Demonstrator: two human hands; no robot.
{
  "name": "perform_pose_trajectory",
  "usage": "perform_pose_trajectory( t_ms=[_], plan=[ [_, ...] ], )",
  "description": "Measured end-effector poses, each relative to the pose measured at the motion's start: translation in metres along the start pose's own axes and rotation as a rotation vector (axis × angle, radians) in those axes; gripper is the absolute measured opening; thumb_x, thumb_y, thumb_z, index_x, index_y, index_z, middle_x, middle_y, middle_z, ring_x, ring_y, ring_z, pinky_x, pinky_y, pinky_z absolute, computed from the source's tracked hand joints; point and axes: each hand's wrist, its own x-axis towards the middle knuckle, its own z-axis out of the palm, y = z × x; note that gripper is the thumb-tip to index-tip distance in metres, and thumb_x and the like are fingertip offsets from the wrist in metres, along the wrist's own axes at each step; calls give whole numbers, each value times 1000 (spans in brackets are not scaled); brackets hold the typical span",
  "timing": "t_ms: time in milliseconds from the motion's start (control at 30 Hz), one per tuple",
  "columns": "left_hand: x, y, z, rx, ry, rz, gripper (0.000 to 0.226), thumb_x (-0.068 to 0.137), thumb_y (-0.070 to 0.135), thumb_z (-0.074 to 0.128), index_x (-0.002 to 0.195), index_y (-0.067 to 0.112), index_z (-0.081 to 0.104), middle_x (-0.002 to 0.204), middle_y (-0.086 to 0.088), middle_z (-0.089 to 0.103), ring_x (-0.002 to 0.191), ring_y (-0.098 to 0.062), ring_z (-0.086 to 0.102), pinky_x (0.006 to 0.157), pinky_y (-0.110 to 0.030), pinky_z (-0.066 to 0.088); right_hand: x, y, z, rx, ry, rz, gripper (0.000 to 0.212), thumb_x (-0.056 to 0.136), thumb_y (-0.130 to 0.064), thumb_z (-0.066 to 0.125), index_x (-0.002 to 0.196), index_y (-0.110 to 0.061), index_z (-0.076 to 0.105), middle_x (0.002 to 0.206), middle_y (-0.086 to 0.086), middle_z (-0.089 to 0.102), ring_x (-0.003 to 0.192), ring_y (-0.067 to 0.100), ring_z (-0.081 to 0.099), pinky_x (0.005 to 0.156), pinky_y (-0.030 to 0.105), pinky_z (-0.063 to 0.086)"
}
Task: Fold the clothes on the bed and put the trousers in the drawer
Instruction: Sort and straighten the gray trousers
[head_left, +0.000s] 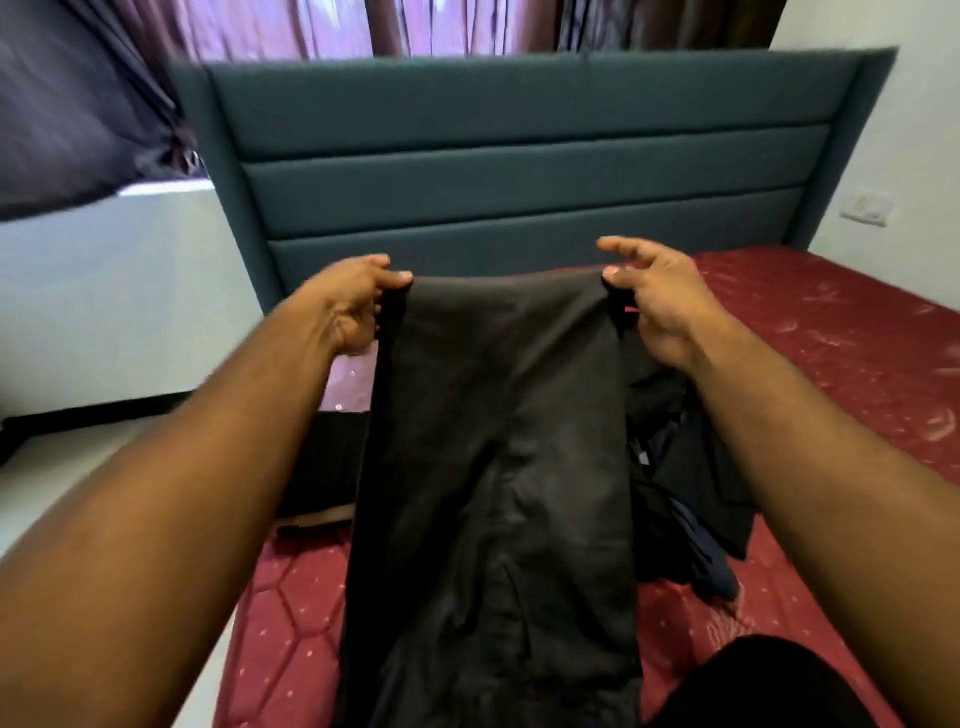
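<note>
Dark grey trousers hang stretched in front of me above the red mattress. My left hand pinches their top left corner between thumb and fingers. My right hand pinches the top right corner with the thumb, its index finger pointing out straight. The cloth drops down to the frame's bottom edge. Behind the trousers, to the right, a heap of dark clothes lies on the mattress, partly hidden.
A teal padded headboard stands at the far end of the bed. Purple curtains hang behind it. A white wall with a socket plate is at right. Light floor lies left of the bed. No drawer is in view.
</note>
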Motion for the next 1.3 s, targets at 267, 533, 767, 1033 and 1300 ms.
perform_pose_trajectory(
  t_ms=[267,533,767,1033,1300],
  plan=[
    [-71,121,26,276,183,313,24,95,-4,53,82,15,55,93,-5,55,68,-9,51,49,-17,48,-8,-119,27,-135,245,-244,26,86,-1,57,99,-23,64,85,5,63,60,10,50,53,23,41],
    [-108,161,5,539,193,349,28,89,-1,65,106,20,59,85,-12,63,56,-14,43,52,-24,33,-39,-201,11,-277,42,-225,21,88,5,57,92,-9,72,82,5,66,77,17,60,66,32,53],
    [-118,151,8,397,80,375,38,82,11,76,111,27,57,99,-2,65,86,-17,58,74,-36,38,-60,-200,7,-145,161,-171,17,84,4,59,91,-5,72,80,5,65,73,17,60,58,28,50],
    [-102,134,13,888,119,640,40,65,2,86,102,13,77,95,-4,73,94,-16,65,90,-31,51,-41,-189,-16,-186,60,1,28,94,7,44,83,-8,64,86,10,59,71,17,54,62,28,48],
    [-55,123,24,1118,250,571,25,67,15,88,90,13,77,89,-9,73,88,-24,68,87,-41,55,-12,-153,-3,-246,116,11,31,90,13,42,79,-7,64,78,11,56,65,18,53,59,29,48]
  ],
)
